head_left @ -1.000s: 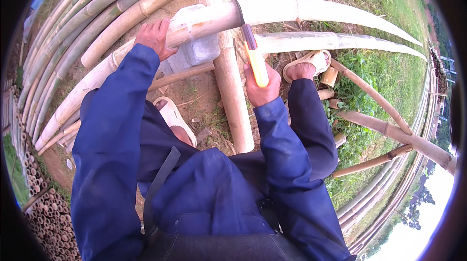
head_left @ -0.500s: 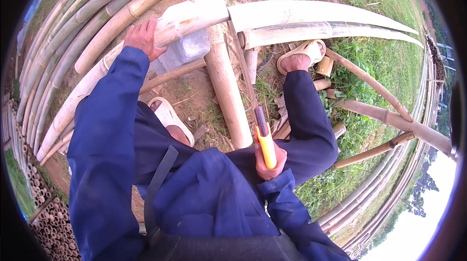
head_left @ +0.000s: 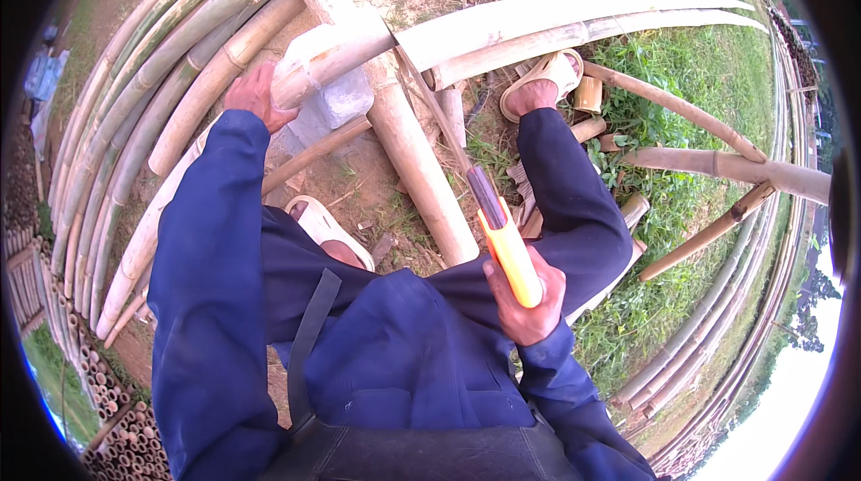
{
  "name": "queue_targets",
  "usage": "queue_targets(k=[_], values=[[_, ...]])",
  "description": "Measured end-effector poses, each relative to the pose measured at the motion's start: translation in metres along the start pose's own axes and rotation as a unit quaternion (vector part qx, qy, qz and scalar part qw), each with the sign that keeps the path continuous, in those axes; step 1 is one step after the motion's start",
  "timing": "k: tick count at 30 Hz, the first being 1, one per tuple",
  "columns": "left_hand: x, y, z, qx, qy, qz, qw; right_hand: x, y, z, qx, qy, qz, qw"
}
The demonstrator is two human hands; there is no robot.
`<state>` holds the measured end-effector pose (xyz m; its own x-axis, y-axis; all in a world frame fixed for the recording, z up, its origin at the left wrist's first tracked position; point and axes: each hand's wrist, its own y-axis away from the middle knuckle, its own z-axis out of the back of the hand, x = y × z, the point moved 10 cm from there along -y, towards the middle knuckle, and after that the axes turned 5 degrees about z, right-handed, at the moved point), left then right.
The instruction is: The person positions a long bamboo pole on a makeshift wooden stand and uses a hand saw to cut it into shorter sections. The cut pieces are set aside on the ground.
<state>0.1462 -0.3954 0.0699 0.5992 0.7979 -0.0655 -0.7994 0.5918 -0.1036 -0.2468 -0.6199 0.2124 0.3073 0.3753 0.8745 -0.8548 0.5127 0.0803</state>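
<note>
My right hand (head_left: 535,294) is wrapped round the orange handle of a hand saw (head_left: 508,252). Its long narrow blade slants away from me, its far part set against a pale bamboo pole (head_left: 336,52). Left of the blade, my left hand (head_left: 254,97) grips that pole from above. The pole runs down past my left arm, and a bright white length (head_left: 574,16) continues on the blade's right. How deep the cut goes cannot be made out. Beneath the pole, a thick bamboo log (head_left: 417,153) lies as a support between my feet, with a clear plastic bag (head_left: 345,100) beside it.
Several long bamboo poles (head_left: 193,50) curve along the left. A second pale pole (head_left: 520,50) lies beside the white length. Bamboo props (head_left: 726,162) stand on the grass at right. Stacked cut bamboo (head_left: 134,436) fills the lower left. My sandalled feet (head_left: 543,91) flank the log.
My right hand and the saw handle have shifted right and slightly back toward me. The whole view has tilted a little. My left hand stays on the pole.
</note>
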Motion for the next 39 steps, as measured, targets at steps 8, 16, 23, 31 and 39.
queue_targets(k=[8, 16, 23, 31, 39], values=[[0.001, -0.001, 0.001, -0.01, -0.012, 0.023, 1.0, 0.017, 0.049, 0.047, -0.07, 0.044, 0.033, 0.996], [-0.015, 0.024, 0.017, -0.051, -0.003, 0.018, 0.999, -0.018, -0.023, 0.009, -0.06, -0.186, -0.038, 0.98], [0.043, -0.007, -0.017, 0.198, 0.247, 0.067, 0.946, -0.032, -0.033, -0.002, -0.043, -0.201, -0.066, 0.976], [0.05, 0.003, -0.057, 0.313, 0.33, 0.082, 0.887, -0.041, -0.05, -0.006, -0.032, -0.224, -0.094, 0.97], [-0.002, 0.036, 0.0, 0.17, 0.166, 0.102, 0.966, -0.031, -0.103, -0.02, -0.001, -0.244, -0.076, 0.967]])
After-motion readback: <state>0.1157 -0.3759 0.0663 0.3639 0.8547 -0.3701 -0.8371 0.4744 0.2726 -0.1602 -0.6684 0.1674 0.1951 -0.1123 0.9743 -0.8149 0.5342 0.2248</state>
